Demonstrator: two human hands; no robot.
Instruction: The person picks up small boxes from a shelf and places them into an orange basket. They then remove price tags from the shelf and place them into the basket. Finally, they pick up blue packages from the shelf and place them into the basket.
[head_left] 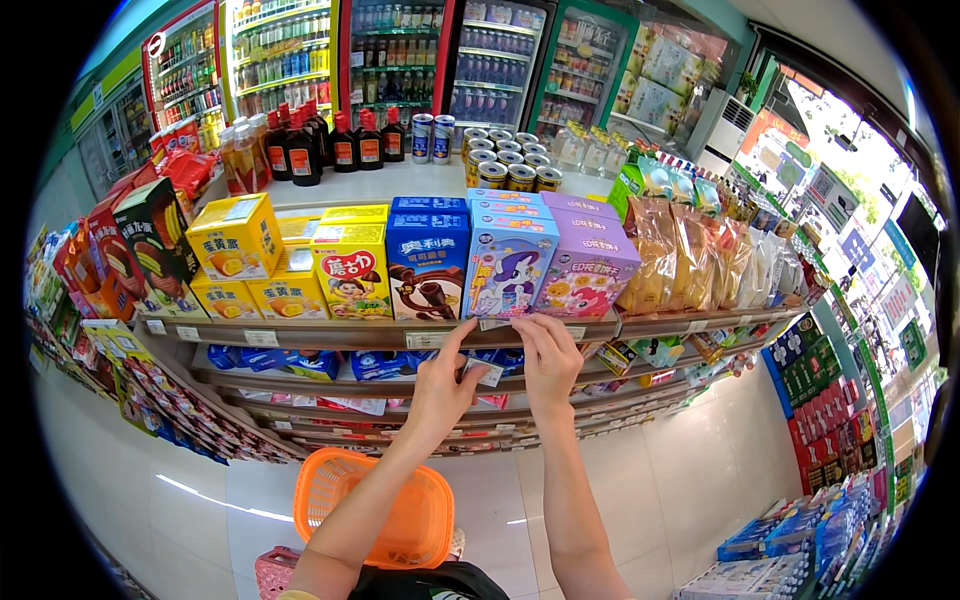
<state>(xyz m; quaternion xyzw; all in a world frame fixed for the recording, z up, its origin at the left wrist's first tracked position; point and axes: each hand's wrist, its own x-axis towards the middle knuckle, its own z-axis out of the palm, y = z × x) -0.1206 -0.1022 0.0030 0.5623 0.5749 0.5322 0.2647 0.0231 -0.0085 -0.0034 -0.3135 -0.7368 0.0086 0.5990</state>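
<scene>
On the shelf's front edge, below a light blue cartoon-pony box (510, 262), a small white price label (494, 324) sits between my two hands. My left hand (443, 388) touches the edge at the label's left end, its index finger stretched up and the thumb apart. Close to that thumb shows another small white tag (490, 373); whether the hand touches it, I cannot tell. The fingers of my right hand (550, 362) are pressed together at the label's right end. A purple biscuit box (588, 265) and a blue biscuit box (428, 268) flank the pony box.
Yellow snack boxes (236, 240) and brown snack bags (650, 255) share the top shelf. Behind stand dark bottles (302, 150) and stacked cans (505, 165). Lower shelves hold blue packets (380, 364). An orange basket (432, 520) is below my left forearm. Drink fridges (395, 60) line the back.
</scene>
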